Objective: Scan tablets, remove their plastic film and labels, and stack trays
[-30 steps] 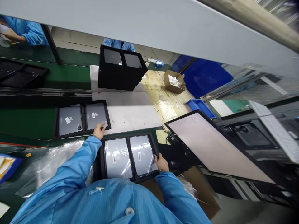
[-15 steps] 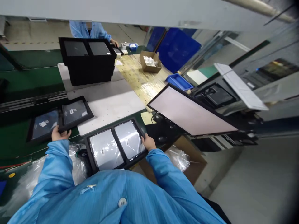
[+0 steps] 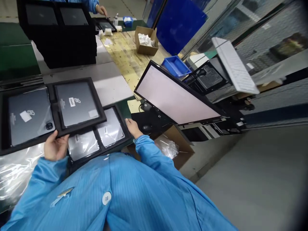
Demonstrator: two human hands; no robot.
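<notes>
My left hand (image 3: 56, 147) grips the near edge of a black foam tray (image 3: 56, 116), thumb on top and the other fingers partly hidden beneath. Two dark grey tablets in clear film lie in it, a left one (image 3: 30, 125) and a right one (image 3: 77, 110), each with white labels. Its right part overlaps a second black foam tray (image 3: 99, 138) close to my body. That one holds two silver film-wrapped tablets, one (image 3: 84, 147) partly covered and the other (image 3: 112, 130) mostly visible. My right hand (image 3: 133, 128) is closed at this lower tray's right edge.
A tall stack of black trays (image 3: 64, 48) stands at the far left. A monitor (image 3: 178, 96) and an open carton (image 3: 184, 149) with plastic film are on the right. Farther back are a small box (image 3: 146, 49), a blue bin (image 3: 176, 67) and a co-worker's hand (image 3: 101, 10).
The tray in my left hand has come up and rightward, now overlapping the tray of silver tablets. My right hand remains at the lower tray's edge. The camera view has shifted.
</notes>
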